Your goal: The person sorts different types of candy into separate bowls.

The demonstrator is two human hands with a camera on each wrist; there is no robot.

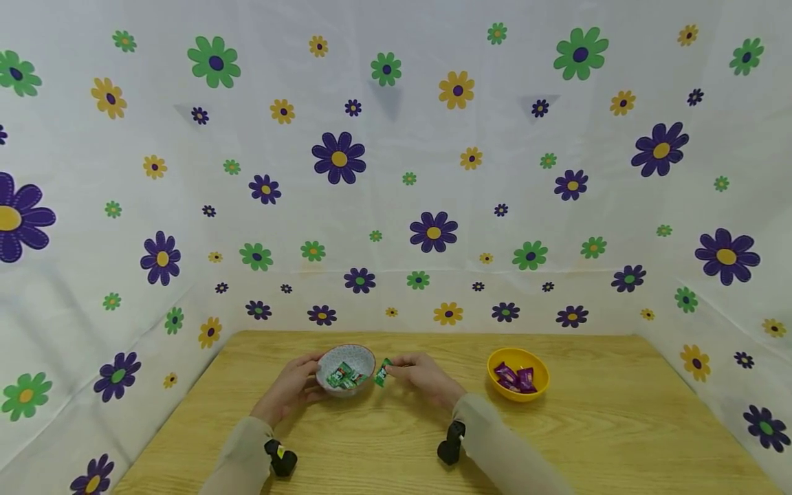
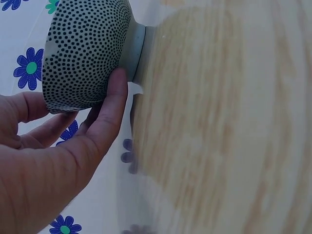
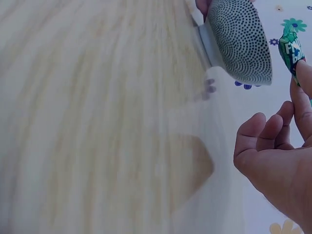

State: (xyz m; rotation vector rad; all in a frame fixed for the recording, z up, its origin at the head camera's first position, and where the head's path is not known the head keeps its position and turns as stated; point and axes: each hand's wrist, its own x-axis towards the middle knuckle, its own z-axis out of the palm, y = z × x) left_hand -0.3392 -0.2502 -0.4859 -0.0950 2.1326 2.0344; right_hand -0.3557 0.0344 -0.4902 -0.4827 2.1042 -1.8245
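Note:
My left hand (image 1: pixel 295 387) grips the side of a white bowl (image 2: pixel 85 53) speckled with dark dots. In the left wrist view one digit lies along the lower wall near the foot, others nearer the rim. Several green-wrapped candies (image 1: pixel 344 375) lie inside the bowl. Just right of the rim, my right hand (image 1: pixel 427 379) pinches one green-wrapped candy (image 3: pixel 291 51) between thumb and forefinger. Its other fingers (image 3: pixel 253 131) curl loosely below. In the right wrist view this candy is held apart from the bowl, with white lettering on its wrapper.
A yellow bowl (image 1: pixel 538 364) with several purple-wrapped candies (image 1: pixel 515 378) stands to the right of my right hand. Both bowls are on a wooden table (image 1: pixel 383 447). White flower-printed sheeting (image 1: pixel 396 199) surrounds the table at the back and sides.

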